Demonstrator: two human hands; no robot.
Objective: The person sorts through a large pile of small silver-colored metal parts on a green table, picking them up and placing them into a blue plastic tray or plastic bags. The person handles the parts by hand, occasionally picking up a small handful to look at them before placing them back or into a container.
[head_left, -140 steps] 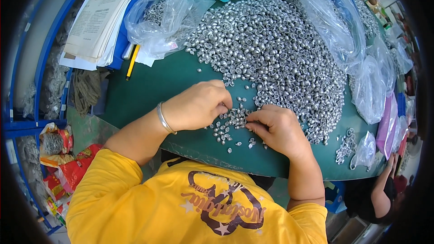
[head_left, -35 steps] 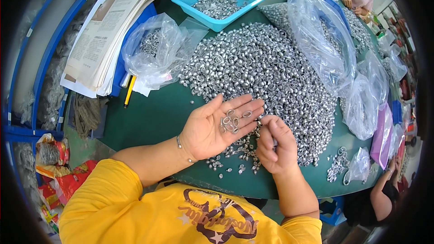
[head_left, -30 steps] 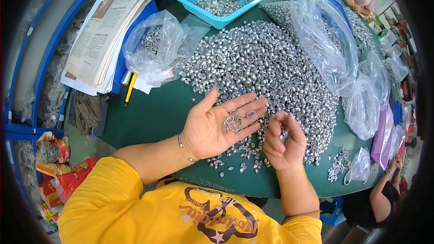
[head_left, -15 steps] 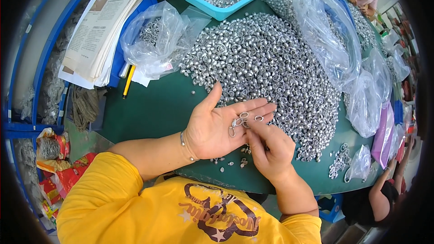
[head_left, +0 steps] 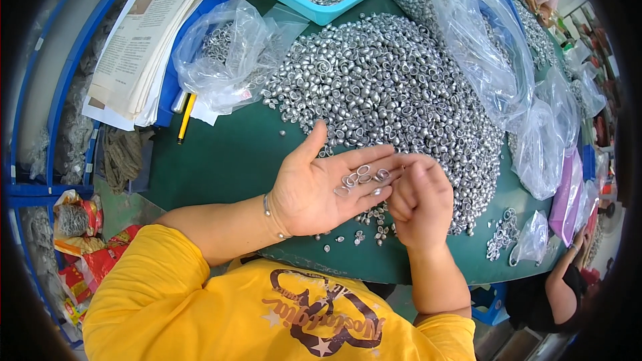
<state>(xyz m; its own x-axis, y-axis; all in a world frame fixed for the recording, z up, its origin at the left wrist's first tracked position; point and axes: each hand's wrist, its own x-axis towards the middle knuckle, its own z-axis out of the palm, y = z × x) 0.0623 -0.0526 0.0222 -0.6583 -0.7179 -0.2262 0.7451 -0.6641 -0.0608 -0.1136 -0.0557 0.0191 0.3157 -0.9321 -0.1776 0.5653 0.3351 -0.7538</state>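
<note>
My left hand (head_left: 309,190) lies palm up with its fingers stretched out. Several small silver oval metal pieces (head_left: 363,170) rest loose on its fingers, some of them ring-like with open centres. Close beside those fingertips is my right hand (head_left: 422,207), its fingers curled in and slightly blurred; whatever it may hold is hidden. Beyond both hands spreads a large heap of similar silver metal pieces (head_left: 394,87) on the green tabletop (head_left: 207,167). A few stray pieces (head_left: 360,236) lie between my hands and the near table edge.
A turquoise basket (head_left: 328,10) with metal pieces stands at the back. On the left are a clear bag (head_left: 214,60), a stack of papers (head_left: 144,40) and a yellow pen (head_left: 186,119). Large clear bags (head_left: 478,47) and a small pile of pieces (head_left: 503,234) lie right. Other people work beyond.
My right hand has drawn back to the right from the left palm, its fingers curling in. More oval pieces now show on my left fingers. The view has shifted slightly.
</note>
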